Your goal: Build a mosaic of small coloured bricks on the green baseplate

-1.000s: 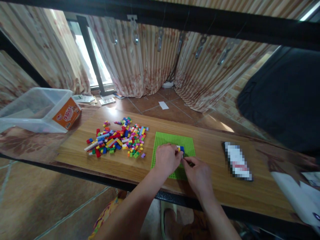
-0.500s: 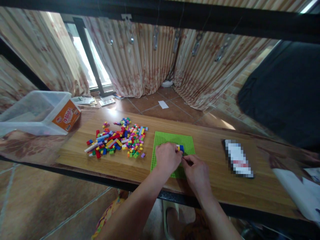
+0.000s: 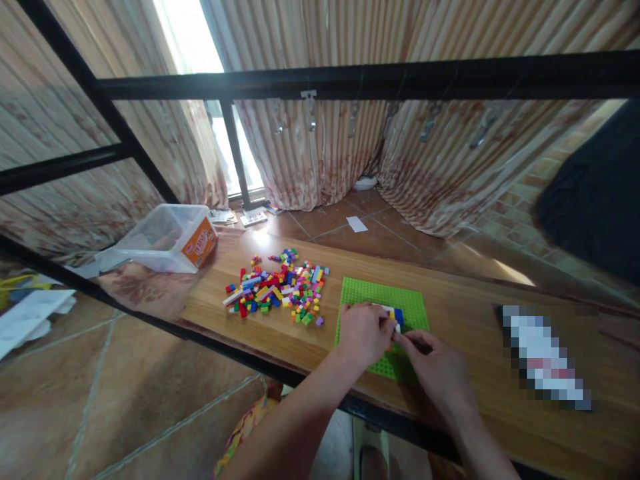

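Note:
A green studded baseplate [image 3: 383, 292] lies on the wooden table under my hands. On it sits a small group of building bricks, with a blue brick [image 3: 399, 315] and white and yellow ones showing beyond my fingers. My left hand [image 3: 367, 331] is closed over the near side of these bricks, its fingers hiding part of them. From the right, my right hand [image 3: 436, 362] pinches thumb and forefinger together right beside the left fingertips. What lies in that pinch is too small and covered to make out.
A loose pile of colourful bricks [image 3: 280, 288] spreads left of the baseplate. Farther left stands a clear plastic bin [image 3: 167, 230] with an orange label. A blurred-out flat object [image 3: 545, 357] lies to the right. A black metal bar [image 3: 350, 81] crosses above the table.
The view has swung left and up, so everything appears shifted right and lower. Both hands stay at the bricks on the baseplate, with the fingertips still close together.

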